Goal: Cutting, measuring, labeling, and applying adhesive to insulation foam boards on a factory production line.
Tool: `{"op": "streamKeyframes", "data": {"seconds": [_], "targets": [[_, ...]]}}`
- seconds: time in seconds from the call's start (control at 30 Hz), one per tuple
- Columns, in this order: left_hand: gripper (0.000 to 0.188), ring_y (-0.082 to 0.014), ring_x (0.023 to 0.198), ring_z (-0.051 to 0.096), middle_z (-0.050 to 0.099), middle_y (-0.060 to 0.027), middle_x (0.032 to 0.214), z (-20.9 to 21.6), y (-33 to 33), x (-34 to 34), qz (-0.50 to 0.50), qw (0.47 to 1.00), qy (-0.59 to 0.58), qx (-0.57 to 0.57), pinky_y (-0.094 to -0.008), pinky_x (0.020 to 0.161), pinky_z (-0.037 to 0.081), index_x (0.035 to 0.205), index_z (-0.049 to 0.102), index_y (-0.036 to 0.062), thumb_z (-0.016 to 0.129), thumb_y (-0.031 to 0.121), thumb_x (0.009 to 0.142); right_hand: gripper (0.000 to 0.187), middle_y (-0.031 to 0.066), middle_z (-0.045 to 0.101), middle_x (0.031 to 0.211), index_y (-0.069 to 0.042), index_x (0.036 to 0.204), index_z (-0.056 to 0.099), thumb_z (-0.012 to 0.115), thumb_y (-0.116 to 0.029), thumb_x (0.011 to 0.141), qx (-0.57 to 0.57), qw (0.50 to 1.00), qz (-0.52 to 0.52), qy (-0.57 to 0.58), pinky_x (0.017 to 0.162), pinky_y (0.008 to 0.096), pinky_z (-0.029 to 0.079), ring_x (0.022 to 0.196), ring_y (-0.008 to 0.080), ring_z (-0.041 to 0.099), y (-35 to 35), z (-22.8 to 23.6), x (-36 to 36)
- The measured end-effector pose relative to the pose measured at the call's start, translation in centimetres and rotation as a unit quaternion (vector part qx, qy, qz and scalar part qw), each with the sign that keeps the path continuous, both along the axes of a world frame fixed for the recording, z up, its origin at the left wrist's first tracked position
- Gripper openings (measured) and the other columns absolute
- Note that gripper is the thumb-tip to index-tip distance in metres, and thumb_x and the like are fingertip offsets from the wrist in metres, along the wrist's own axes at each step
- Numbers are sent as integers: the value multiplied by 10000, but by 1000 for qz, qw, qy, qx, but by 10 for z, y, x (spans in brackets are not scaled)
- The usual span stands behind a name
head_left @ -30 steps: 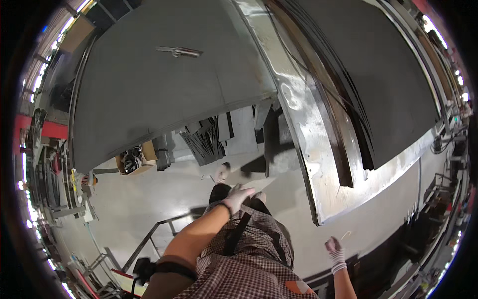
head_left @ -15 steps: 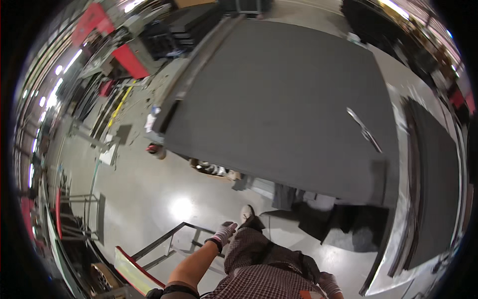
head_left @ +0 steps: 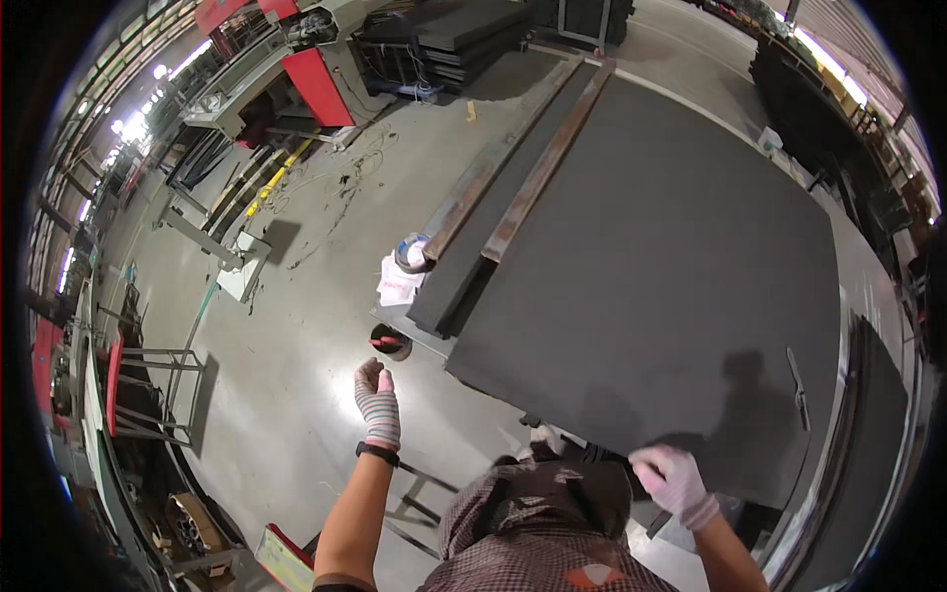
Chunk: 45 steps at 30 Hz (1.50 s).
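Note:
My left hand [head_left: 377, 403], in a striped knit glove, hangs out ahead of me over the floor. Its fingers bend loosely, thumb apart, and nothing shows in them. Just beyond it stands a small can [head_left: 391, 341] with something red inside. My right hand [head_left: 677, 483], in a pale pinkish glove, hovers by the near edge of a large dark sheet [head_left: 681, 247]; its fingers are half curled and look empty. On the sheet's right part lies a slim metal cutter-like tool [head_left: 798, 390], out of reach of both hands.
A rusty metal bar [head_left: 547, 168] lies along the sheet's left side, with another bar [head_left: 503, 158] farther left. A tape roll [head_left: 411, 253] and white papers [head_left: 399, 283] sit at the table corner. Dark sheets [head_left: 873, 444] are stacked at right. A metal frame [head_left: 419, 493] stands near my left forearm.
My view has turned left and I have come closer to the table's left corner. Both hands have swung up and forward. The can and the bars now show more fully.

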<state>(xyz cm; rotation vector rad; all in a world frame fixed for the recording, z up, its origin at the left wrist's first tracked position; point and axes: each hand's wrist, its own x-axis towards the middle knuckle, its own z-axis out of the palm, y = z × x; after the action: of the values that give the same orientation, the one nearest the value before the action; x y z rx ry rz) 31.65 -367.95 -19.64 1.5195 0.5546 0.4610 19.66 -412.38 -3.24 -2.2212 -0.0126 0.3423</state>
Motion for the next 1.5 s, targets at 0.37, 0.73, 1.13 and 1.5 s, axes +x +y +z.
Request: {"op": "streamKeyframes", "data": {"seconds": [0.37,0.73,1.13,1.5], "targets": [[301,-100,776,565,579,-63,956,-4,48,112,-277,961,5,22,-253,665,521,1219,504,-11,559,8,924,188,88,635,837,-116,958,637,634,-247,823,-319,914,74,-239,749,423,450,823,277,609,215,-44,271],[386,-289,913,619,628,-148,1037,22,80,197,-485,858,-73,154,-370,842,501,1161,589,33,700,74,793,588,24,564,978,-126,1254,511,728,-293,734,-627,777,-4,-54,722,389,427,927,185,565,267,-92,345],[599,-360,1203,488,506,-206,1267,31,33,253,-515,822,-122,209,-420,1046,386,1344,437,-2,664,36,791,340,3,578,762,-112,1172,547,586,-128,835,-617,773,-53,-137,739,372,419,758,179,593,255,-123,345],[757,-400,1237,426,460,-247,1305,29,12,261,-519,806,-98,268,-442,1067,335,1389,382,-23,775,174,772,429,-51,533,706,-82,1228,535,592,-161,810,-581,807,-44,-101,650,332,420,694,112,557,299,-95,294]]}}
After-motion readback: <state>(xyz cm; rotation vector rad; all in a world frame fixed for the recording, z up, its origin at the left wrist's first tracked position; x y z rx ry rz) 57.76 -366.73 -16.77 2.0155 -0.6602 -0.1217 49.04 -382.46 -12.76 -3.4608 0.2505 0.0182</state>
